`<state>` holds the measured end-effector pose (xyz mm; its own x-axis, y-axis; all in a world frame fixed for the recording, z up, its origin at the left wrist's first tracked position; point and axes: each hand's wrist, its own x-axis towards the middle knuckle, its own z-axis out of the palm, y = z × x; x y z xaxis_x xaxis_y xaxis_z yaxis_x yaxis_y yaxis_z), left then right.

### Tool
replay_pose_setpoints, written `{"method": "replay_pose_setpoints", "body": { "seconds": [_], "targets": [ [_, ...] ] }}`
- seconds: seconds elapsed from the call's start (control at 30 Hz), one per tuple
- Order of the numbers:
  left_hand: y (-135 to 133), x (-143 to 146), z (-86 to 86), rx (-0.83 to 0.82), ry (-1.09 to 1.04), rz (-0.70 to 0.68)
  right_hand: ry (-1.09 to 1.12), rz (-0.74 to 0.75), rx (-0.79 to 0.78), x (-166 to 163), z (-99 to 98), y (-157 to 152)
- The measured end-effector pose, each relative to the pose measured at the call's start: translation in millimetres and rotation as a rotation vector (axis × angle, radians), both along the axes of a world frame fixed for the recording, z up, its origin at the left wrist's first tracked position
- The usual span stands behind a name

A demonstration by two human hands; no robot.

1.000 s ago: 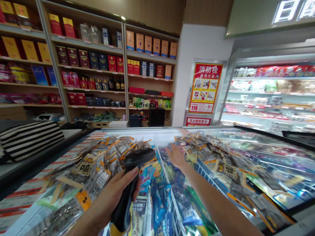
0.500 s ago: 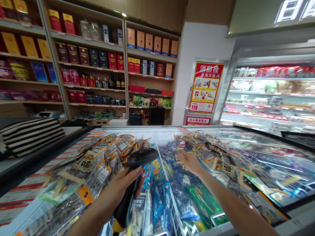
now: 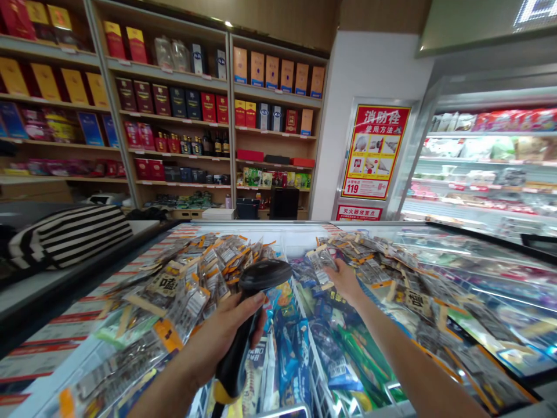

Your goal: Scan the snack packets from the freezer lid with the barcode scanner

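Note:
My left hand (image 3: 232, 328) is wrapped round the handle of a black barcode scanner (image 3: 264, 275) with a yellow base. The scanner's head points away from me, over the freezer. Farther right, my right hand (image 3: 345, 281) pinches a clear snack packet (image 3: 322, 266) with a printed barcode label, held above the middle compartment. Piles of similar packets with orange edges lie on both sides, a left pile (image 3: 209, 261) and a right pile (image 3: 378, 264). Blue ice-cream wrappers (image 3: 287, 354) and green wrappers (image 3: 361, 354) fill the baskets below.
A white wire divider (image 3: 314, 354) separates the baskets. Glass freezer lids (image 3: 470, 261) lie at the right. On the left ledge rests a black-and-white striped bag (image 3: 73, 235). Shelves of boxes (image 3: 187, 104) and a red fire-hydrant notice (image 3: 376, 151) stand behind.
My right hand has lifted a packet, which now shows upright in its fingers. The view has turned slightly left. The scanner stays in my left hand.

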<state>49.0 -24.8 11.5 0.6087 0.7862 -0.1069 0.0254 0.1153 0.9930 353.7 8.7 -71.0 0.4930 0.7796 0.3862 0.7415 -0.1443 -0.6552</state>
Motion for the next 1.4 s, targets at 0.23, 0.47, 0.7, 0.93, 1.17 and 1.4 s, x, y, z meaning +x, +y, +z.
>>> {"method": "replay_pose_setpoints", "body": {
  "seconds": [0.23, 0.47, 0.7, 0.93, 1.17, 1.4],
  "targets": [
    [-1, 1, 0.9, -0.024, -0.035, 0.0, 0.048, 0.044, 0.173, -11, 4.8, -8],
    [-3, 0, 4.3, -0.032, -0.078, -0.025, 0.035, 0.039, 0.199, -15, 6.6, -9],
    [-6, -2, 3.3, -0.042, -0.072, -0.064, 0.042, 0.037, 0.192, -17, 9.2, -12],
    [-1, -3, 2.2, -0.027, -0.1, -0.035, 0.053, -0.026, 0.134, -14, 7.0, -10],
    [-1, -2, 4.9, -0.088, -0.147, 0.084, -0.049, -0.001, -0.145, -34, 5.5, 18],
    [-4, 1, 7.8, -0.107, -0.141, 0.127, -0.132, 0.329, -0.156, -118, 6.2, 58]
  ]
}}
